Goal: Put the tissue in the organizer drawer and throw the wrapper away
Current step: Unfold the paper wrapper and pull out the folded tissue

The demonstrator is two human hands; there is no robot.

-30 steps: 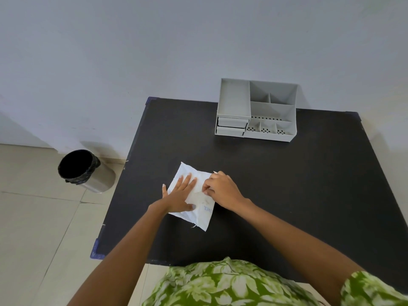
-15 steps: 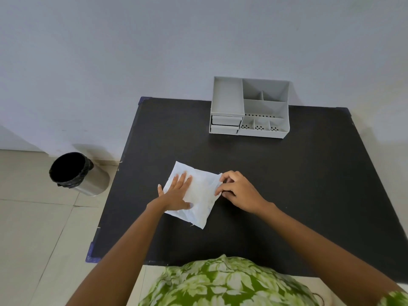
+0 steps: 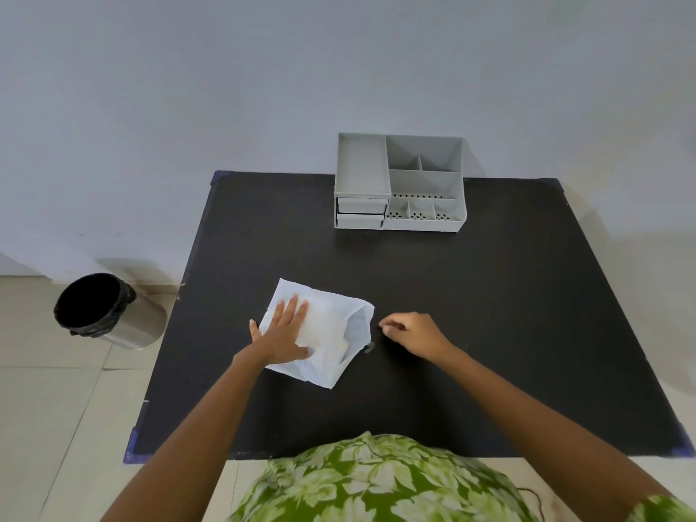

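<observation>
So the right hand [image 3: 412,333] has come off the packet since a moment ago. It was pinching at the packet's right edge, and now it sits on the black table [image 3: 489,314] just right of it, fingers curled in with the fingertips pinched together. Can't tell if there's anything between them; there's a tiny clear scrap [image 3: 369,347] lying on the table right by the packet's right edge, near that hand.

The left hand [image 3: 283,335] hasn't budged: flat and open, palm down, fingers spread, pressing the left half of the white tissue packet [image 3: 331,333]. The packet lies flat, roughly mid-table and a bit toward the left side, its right end looking puffed open.

Further back from the packet, against the wall, is the grey organizer [image 3: 399,182], both its little drawers [image 3: 361,212] on the left side pushed in. Off to the packet's left, down on the floor past the table edge, stands the steel bin [image 3: 109,312] with a black liner.
</observation>
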